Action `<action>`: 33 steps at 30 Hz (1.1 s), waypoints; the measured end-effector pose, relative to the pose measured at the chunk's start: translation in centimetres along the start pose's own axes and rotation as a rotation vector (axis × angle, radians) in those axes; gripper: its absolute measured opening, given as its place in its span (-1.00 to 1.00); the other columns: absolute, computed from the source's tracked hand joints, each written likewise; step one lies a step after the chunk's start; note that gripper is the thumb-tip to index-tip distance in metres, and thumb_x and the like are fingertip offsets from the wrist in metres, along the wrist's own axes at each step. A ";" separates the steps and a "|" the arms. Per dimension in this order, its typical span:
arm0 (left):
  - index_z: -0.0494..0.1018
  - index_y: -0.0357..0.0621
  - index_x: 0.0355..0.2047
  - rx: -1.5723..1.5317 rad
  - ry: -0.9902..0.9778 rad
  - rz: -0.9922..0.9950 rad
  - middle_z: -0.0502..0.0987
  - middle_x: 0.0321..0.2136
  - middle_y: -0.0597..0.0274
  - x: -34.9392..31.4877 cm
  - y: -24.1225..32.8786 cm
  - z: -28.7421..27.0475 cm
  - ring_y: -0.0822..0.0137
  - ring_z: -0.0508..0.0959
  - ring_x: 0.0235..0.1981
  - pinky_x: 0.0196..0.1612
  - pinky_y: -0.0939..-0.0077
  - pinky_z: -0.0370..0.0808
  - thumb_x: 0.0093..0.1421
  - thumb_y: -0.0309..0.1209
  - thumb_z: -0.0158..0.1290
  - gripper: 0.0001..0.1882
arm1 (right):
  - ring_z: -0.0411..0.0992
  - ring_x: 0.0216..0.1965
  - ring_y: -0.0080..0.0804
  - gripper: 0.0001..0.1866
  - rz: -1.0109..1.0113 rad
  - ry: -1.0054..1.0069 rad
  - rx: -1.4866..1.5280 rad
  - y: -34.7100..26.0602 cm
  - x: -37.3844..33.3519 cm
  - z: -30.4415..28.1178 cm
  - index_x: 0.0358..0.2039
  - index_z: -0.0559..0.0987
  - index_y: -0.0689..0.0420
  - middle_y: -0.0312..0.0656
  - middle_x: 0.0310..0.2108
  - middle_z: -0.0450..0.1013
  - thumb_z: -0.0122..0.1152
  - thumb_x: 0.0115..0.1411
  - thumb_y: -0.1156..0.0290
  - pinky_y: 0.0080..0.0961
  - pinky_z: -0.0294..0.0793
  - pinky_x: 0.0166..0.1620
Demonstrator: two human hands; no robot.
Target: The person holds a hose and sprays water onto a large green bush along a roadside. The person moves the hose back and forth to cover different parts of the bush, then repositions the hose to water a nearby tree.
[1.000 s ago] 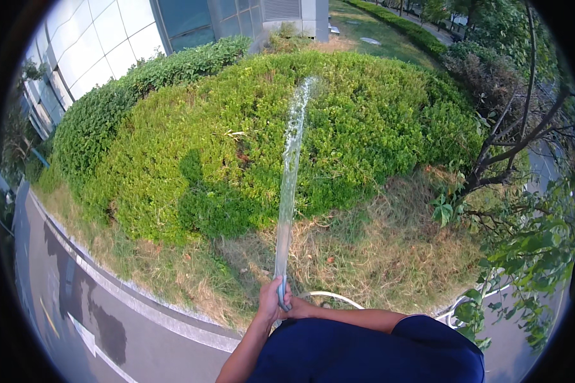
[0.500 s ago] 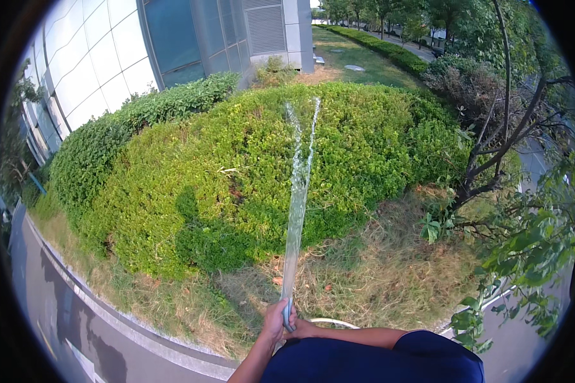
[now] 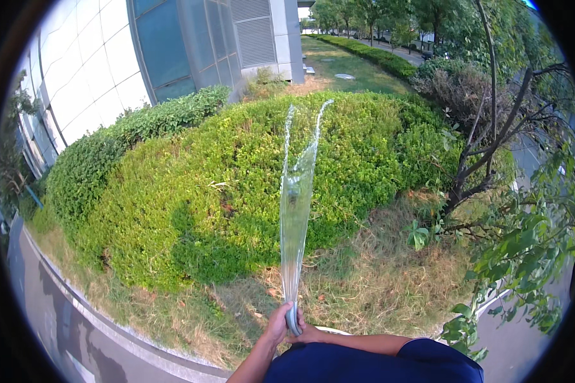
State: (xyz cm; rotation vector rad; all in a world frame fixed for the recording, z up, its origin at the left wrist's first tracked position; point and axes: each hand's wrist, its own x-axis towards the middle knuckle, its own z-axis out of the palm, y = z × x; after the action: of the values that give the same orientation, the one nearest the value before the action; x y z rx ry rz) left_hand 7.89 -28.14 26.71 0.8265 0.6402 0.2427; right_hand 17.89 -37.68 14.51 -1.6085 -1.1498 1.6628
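Observation:
A pale grey hose end (image 3: 292, 321) points away from me, held at the bottom middle of the view. My left hand (image 3: 278, 321) closes round it from the left, and my right hand (image 3: 308, 332) grips it from the right, partly behind my left hand and the hose. A flat sheet of water (image 3: 294, 236) fans out of the mouth and splits into two thin streams over the green hedge (image 3: 249, 185). Behind my right forearm, a whitish curve of hose (image 3: 331, 330) lies on the dry grass.
Dry grass (image 3: 377, 274) borders the hedge on my side. A grey kerb (image 3: 140, 345) and road run along the left. On the right stand a bare-branched tree (image 3: 485, 159) and leafy twigs (image 3: 524, 249). A glass-and-panel building (image 3: 166, 51) rises behind.
The water sheet has widened, and its two streams have spread farther apart. Both hands keep their grip on the hose, which now tilts slightly left. The whole view has shifted a little.

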 end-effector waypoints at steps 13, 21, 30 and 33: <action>0.38 -0.22 -0.45 -0.123 0.128 0.053 0.40 -0.65 0.17 -0.6 -3.7 1.9 0.35 0.38 -0.64 -0.51 0.45 0.39 0.33 -0.11 -0.24 -0.57 | 0.41 0.05 -0.09 -0.25 -0.019 -0.066 -0.034 6.6 0.6 1.3 0.02 0.48 0.10 0.02 -0.01 0.45 0.39 -0.04 -0.18 -0.33 0.37 0.11; 0.38 -0.24 -0.50 -0.023 0.231 0.040 0.38 -0.69 0.17 -1.6 -5.6 2.6 0.35 0.38 -0.69 -0.57 0.46 0.38 0.34 -0.18 -0.21 -0.59 | 0.43 0.02 -0.20 -0.25 -0.111 -0.118 0.017 9.9 1.1 3.2 -0.01 0.49 0.11 -0.06 -0.05 0.47 0.40 -0.05 -0.18 -0.35 0.38 0.07; 0.43 -0.23 -0.50 0.063 0.164 -0.017 0.41 -0.69 0.27 -1.8 -7.5 2.8 0.47 0.38 -0.72 -0.64 0.58 0.32 0.37 -0.15 -0.18 -0.56 | 0.43 -0.11 -0.27 -0.39 -0.248 0.004 0.091 11.0 -1.5 4.0 -0.12 0.50 0.11 -0.13 -0.18 0.48 0.38 0.01 -0.11 -0.36 0.41 -0.02; 0.44 -0.24 -0.49 0.119 0.128 -0.028 0.41 -0.68 0.27 -2.1 -7.9 2.7 0.45 0.39 -0.69 -0.60 0.57 0.35 0.38 -0.15 -0.16 -0.56 | 0.42 -0.27 -0.36 -0.48 -0.201 0.002 -0.017 12.4 -1.1 4.3 -0.29 0.51 0.09 -0.23 -0.35 0.47 0.38 0.02 -0.10 -0.38 0.42 -0.16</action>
State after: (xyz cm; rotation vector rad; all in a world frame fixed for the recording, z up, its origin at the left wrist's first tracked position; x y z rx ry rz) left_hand 7.59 -35.97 23.07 0.9208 0.7922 0.2350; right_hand 15.99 -45.40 4.07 -1.4520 -1.2829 1.5258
